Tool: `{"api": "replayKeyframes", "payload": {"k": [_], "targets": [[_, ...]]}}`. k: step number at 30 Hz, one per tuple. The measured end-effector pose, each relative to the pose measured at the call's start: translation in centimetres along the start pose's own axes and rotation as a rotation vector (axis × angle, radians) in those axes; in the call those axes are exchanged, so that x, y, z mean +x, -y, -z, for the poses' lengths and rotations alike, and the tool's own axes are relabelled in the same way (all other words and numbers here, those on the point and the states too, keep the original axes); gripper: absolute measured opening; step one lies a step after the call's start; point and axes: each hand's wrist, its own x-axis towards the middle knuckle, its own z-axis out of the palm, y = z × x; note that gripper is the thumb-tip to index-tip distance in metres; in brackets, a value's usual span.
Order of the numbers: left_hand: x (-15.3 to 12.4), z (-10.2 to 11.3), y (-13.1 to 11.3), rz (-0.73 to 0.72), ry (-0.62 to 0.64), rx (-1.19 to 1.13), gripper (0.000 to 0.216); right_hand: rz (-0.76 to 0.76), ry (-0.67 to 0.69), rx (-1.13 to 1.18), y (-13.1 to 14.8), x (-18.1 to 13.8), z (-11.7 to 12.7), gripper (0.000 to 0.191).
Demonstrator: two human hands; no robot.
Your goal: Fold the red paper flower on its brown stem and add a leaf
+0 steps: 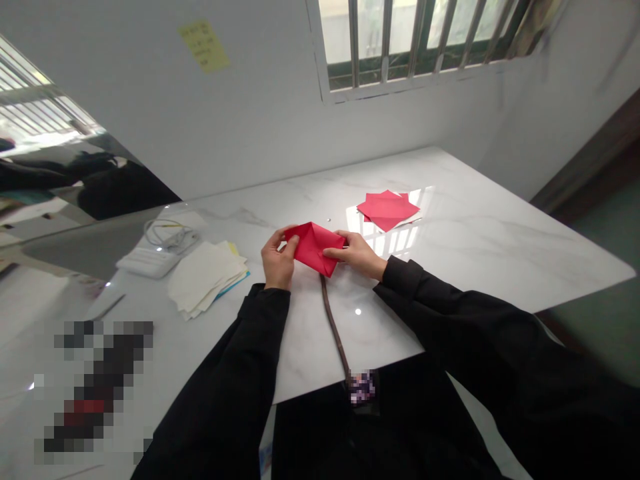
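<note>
Between my two hands, above the white table, is a red paper envelope (315, 248) with crease lines meeting near its middle. My left hand (280, 259) pinches its left side, thumb on top. On the right side, my right hand (356, 253) grips the edge, with the thumb lying across the front and the other fingers behind. A brown cord (331, 312) runs from below the envelope toward my lap. Farther back and to the right lies a loose pile of red paper pieces (389, 208), with a white edge showing beneath.
Left of my hands, cream paper sheets (205, 277) fan out over yellow and blue ones. Beyond them sits a white device (150, 259) with a coiled cable (170, 233). A mirror stands at far left. The marbled table (480, 227) meets a wall with a barred window (410, 40).
</note>
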Motion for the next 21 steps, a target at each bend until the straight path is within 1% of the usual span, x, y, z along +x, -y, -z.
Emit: {"api": "replayKeyframes", "payload": {"k": [3,6,8,11,14,17,19,21], "targets": [[-0.2,-0.2,-0.5,-0.078,0.041,0.028,0.026,0.006,-0.017,-0.011,0.0,0.0,0.0,0.035],[-0.7,-0.5,-1.3,-0.13,0.133,0.078,0.028,0.002,-0.024,-0.012,0.0,0.0,0.1,0.035],[-1.0,-0.7,-1.8,-0.086,0.184,0.076,0.034,0.001,-0.028,-0.016,0.1,-0.1,0.1,0.035],[-1.2,-0.8,-2.0,0.013,0.202,-0.007,0.041,0.005,-0.03,-0.029,0.2,-0.1,0.1,0.035],[-1.2,-0.7,-1.6,0.05,0.244,-0.051,0.046,0.012,-0.024,-0.013,0.1,-0.1,0.1,0.035],[-1.1,-0.5,-1.3,0.099,0.3,-0.072,0.069,0.019,-0.018,0.011,-0.1,0.0,0.1,0.035],[-1.0,-0.4,-1.2,0.185,0.327,-0.124,0.085,0.019,-0.024,0.022,-0.1,0.1,0.1,0.036],[-1.0,-0.3,-1.1,0.286,0.35,-0.187,0.093,0.021,-0.03,0.03,-0.2,0.1,0.1,0.039]]}}
